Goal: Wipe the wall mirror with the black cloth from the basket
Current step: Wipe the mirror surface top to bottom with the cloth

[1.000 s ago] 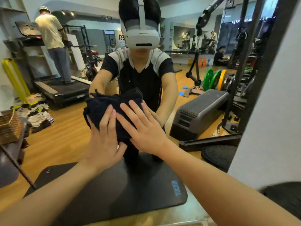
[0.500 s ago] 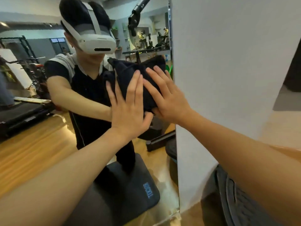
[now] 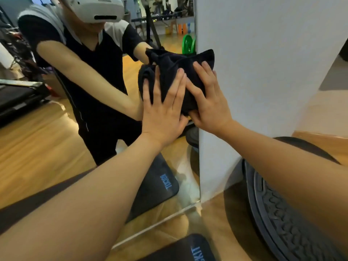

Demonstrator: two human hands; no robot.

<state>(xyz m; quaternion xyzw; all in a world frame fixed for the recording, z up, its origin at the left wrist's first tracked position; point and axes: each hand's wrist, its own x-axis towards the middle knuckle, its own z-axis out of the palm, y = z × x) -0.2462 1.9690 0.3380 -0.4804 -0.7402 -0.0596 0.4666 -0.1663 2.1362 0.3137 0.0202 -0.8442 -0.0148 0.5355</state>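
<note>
glass fills the left and centre of the frame: the wall mirror, its right edge running down the middle where a white wall begins. a second ago the black cloth sat lower and further left on the glass; now it is bunched in the upper centre, right against that edge, one corner lapping onto the wall. the left hand lies flat on it with fingers straight and close together, pressing, not gripping. just beside it, touching, the right hand presses too, fingers spread a little, thumb tucked under the lower fold. the stroke looks to have reached the mirror's right border, so this strip seems covered; the next pass probably has to turn back leftward.
</note>
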